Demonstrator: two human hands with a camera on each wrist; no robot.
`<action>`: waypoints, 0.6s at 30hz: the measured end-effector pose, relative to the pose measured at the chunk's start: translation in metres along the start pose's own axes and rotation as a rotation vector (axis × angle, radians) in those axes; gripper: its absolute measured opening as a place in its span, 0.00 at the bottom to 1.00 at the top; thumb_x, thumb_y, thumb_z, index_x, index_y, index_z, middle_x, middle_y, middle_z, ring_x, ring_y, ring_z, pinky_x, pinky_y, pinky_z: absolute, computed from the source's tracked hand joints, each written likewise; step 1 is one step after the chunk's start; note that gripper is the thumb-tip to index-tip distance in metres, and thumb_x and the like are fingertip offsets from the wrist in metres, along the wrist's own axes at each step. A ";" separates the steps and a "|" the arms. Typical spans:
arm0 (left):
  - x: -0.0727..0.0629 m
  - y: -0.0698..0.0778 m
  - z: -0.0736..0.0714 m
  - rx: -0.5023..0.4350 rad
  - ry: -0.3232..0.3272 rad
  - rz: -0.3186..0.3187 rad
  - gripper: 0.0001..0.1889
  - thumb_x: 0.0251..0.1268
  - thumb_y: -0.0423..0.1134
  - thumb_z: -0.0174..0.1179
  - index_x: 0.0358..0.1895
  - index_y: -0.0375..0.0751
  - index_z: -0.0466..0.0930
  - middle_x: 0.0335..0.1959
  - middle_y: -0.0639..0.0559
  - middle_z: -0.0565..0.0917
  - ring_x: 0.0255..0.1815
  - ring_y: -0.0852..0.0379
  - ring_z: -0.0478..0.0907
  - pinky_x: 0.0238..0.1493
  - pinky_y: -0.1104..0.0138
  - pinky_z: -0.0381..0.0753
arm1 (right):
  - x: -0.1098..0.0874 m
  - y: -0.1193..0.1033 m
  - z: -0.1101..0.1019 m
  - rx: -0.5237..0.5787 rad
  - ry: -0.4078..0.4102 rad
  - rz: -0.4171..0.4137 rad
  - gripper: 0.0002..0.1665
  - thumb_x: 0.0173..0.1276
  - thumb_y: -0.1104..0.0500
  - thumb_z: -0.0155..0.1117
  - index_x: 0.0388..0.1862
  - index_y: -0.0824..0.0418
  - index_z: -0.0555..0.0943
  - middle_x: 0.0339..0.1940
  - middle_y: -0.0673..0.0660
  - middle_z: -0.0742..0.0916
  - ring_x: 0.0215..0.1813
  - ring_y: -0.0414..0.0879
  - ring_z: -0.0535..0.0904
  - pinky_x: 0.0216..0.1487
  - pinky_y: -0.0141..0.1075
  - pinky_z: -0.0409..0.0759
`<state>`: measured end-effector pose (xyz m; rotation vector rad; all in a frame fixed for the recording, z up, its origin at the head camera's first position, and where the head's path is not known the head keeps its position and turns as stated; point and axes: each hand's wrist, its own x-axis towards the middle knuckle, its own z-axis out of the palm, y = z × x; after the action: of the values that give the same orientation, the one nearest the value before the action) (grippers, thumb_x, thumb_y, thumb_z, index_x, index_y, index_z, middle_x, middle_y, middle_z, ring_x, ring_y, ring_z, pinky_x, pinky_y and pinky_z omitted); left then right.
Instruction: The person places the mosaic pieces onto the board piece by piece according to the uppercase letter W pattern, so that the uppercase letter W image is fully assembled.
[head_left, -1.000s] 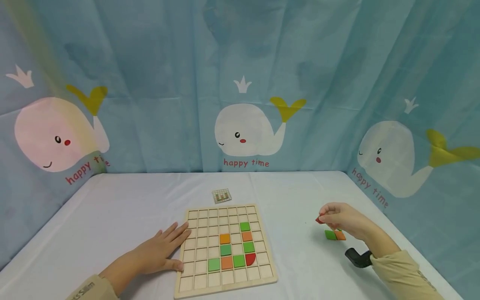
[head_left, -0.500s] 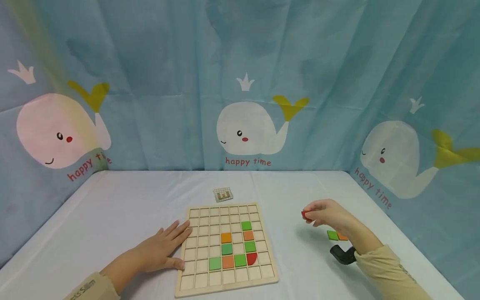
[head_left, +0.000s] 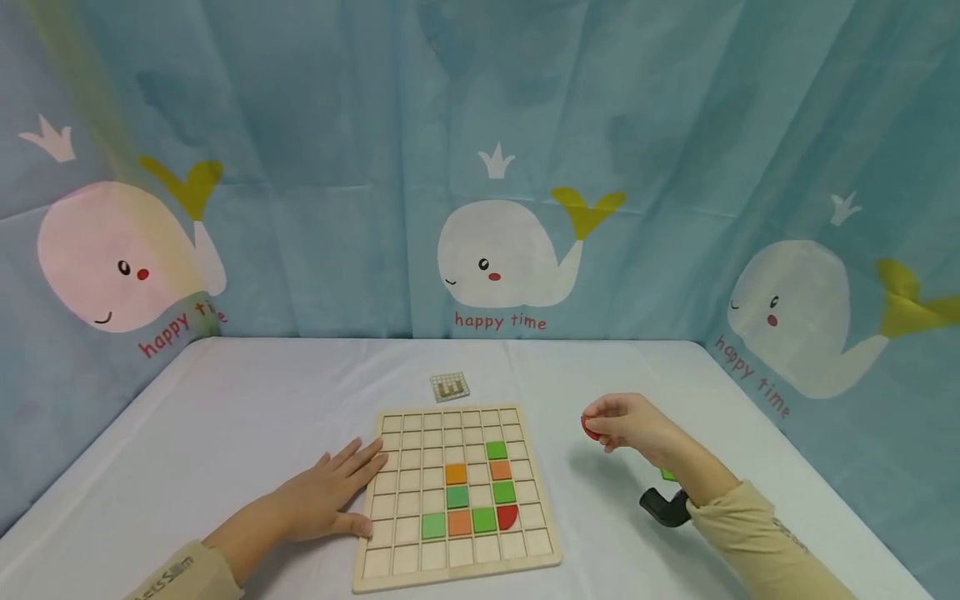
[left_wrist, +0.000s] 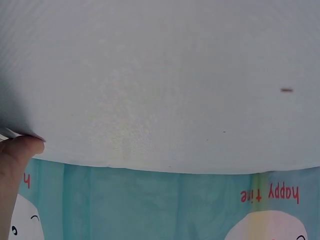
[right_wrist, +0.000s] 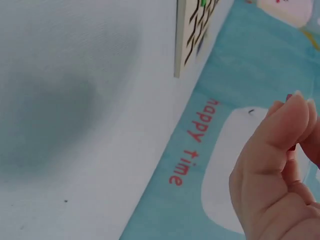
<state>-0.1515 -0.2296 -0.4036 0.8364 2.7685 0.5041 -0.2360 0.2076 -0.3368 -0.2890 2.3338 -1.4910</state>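
A wooden grid board (head_left: 408, 483) lies on the white table, with several green and orange square tiles and one red rounded tile (head_left: 507, 517) in its cells. My left hand (head_left: 322, 497) rests along the board's left edge, fingers straight and spread. To the right of the board and above the table, my right hand (head_left: 630, 427) pinches a red tile (head_left: 589, 427) between thumb and fingers. In the right wrist view the fingers (right_wrist: 280, 130) cover most of that tile, so its full shape is hidden.
Behind the board lies a small card (head_left: 450, 387) with a grid pattern. A green tile (head_left: 668, 474) shows partly behind the right forearm. A black curved object (head_left: 664, 507) is at the right wrist. A blue curtain (head_left: 337, 167) with whales surrounds the table.
My right hand has moved left from the loose tiles toward the board, carrying the red tile. The left hand stays at the board's edge. The head view has shifted slightly.
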 end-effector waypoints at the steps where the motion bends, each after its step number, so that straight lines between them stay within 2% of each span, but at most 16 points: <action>1: 0.000 0.000 0.000 0.000 0.000 0.000 0.50 0.60 0.67 0.55 0.75 0.33 0.53 0.77 0.35 0.50 0.74 0.28 0.44 0.62 0.30 0.51 | 0.000 -0.001 0.001 0.012 -0.017 -0.010 0.13 0.70 0.65 0.62 0.48 0.74 0.76 0.34 0.56 0.83 0.31 0.46 0.76 0.35 0.37 0.80; 6: 0.000 0.000 0.000 0.005 0.001 -0.002 0.51 0.60 0.67 0.55 0.76 0.33 0.53 0.77 0.36 0.50 0.74 0.29 0.44 0.62 0.30 0.51 | 0.003 -0.006 0.008 0.039 -0.093 -0.063 0.17 0.71 0.65 0.60 0.53 0.75 0.73 0.31 0.56 0.82 0.30 0.45 0.78 0.37 0.38 0.82; 11: 0.001 0.001 0.000 0.003 -0.004 -0.003 0.51 0.60 0.68 0.54 0.76 0.34 0.53 0.77 0.36 0.50 0.74 0.29 0.44 0.62 0.30 0.51 | 0.007 -0.009 0.017 0.048 -0.151 -0.096 0.18 0.70 0.68 0.57 0.53 0.80 0.71 0.31 0.58 0.83 0.31 0.47 0.82 0.39 0.39 0.84; 18: 0.001 0.001 0.000 0.010 -0.008 -0.006 0.51 0.60 0.68 0.55 0.76 0.34 0.53 0.77 0.36 0.50 0.75 0.29 0.44 0.62 0.30 0.51 | 0.013 -0.016 0.031 -0.031 -0.198 -0.138 0.15 0.68 0.69 0.59 0.50 0.79 0.75 0.32 0.58 0.85 0.33 0.49 0.83 0.39 0.40 0.83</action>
<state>-0.1515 -0.2282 -0.4030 0.8296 2.7679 0.4845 -0.2355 0.1706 -0.3364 -0.5886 2.2196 -1.4168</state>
